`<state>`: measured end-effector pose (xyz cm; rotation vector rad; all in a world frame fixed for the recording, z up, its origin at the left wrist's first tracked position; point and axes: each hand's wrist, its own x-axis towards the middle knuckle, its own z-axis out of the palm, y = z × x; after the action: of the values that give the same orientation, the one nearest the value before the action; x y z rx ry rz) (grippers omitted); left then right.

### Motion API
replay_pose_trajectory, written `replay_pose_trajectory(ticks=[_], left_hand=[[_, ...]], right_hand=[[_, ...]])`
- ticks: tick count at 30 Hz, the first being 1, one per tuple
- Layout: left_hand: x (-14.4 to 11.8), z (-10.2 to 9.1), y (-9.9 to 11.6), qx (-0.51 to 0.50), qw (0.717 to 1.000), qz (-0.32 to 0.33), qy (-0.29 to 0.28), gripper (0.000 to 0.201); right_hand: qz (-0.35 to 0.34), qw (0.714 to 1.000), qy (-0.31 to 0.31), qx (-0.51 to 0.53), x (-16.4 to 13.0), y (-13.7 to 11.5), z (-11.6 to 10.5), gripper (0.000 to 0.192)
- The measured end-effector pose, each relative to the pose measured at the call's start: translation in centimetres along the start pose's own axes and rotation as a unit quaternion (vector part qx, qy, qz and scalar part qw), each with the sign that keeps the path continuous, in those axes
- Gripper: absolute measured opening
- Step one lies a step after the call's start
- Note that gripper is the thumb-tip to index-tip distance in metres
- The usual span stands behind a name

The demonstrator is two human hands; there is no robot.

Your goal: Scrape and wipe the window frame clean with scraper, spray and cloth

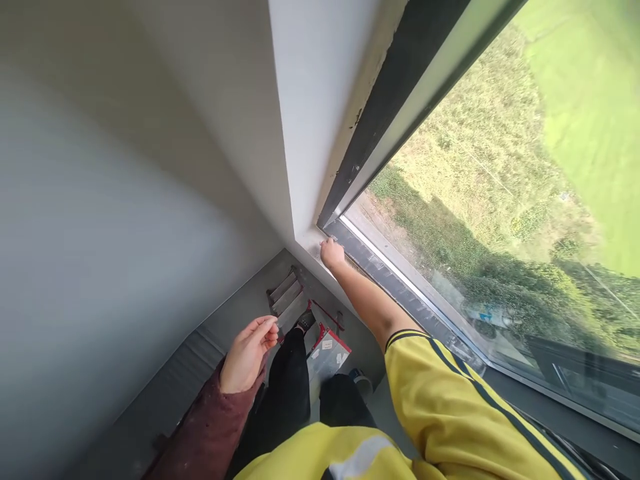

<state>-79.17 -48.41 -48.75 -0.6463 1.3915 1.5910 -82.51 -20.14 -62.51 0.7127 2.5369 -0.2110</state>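
Observation:
My right hand (332,254), at the end of a bare forearm below a yellow sleeve, is closed at the inner corner of the window sill (313,241). Its fingers reach to the sill beside the dark window frame (356,143); whatever they grip is too small or hidden to make out. Lower and to the left, my left hand (250,357) hangs in the air out of a maroon sleeve. Thumb and fingertips are pinched together, and anything between them cannot be made out. The white window reveal (300,120) rises above my right hand.
Beneath me stands a stepladder with metal steps (289,297) and a red-edged top platform (330,352), my legs against it. A bucket (361,381) sits on the floor. Window glass (475,200) spans the right; a grey wall (125,220) fills the left.

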Motion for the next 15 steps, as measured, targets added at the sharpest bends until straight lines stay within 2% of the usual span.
replay_pose_trajectory(ticks=[2, 5, 7, 12, 15], left_hand=[[0.0, 0.2, 0.2, -0.001, 1.000, -0.001, -0.002, 0.047], [-0.1, 0.3, 0.6, 0.002, 1.000, -0.007, -0.004, 0.048], [-0.1, 0.4, 0.8, 0.002, 1.000, -0.011, 0.000, 0.049], [0.0, 0.6, 0.7, 0.003, 1.000, -0.004, -0.001, 0.047], [0.2, 0.5, 0.4, 0.014, 1.000, -0.009, -0.011, 0.046]], right_hand=[[-0.012, 1.000, -0.001, 0.010, -0.1, 0.0, -0.1, 0.043], [0.053, 0.997, 0.061, 0.013, 0.5, 1.0, -1.0, 0.046], [0.078, 0.995, 0.067, 0.009, 0.6, 1.7, -1.1, 0.044], [-0.035, 0.999, -0.007, 0.010, -1.0, 1.9, 0.9, 0.040], [0.008, 0.999, 0.032, 0.015, -1.4, 2.2, 1.4, 0.039]])
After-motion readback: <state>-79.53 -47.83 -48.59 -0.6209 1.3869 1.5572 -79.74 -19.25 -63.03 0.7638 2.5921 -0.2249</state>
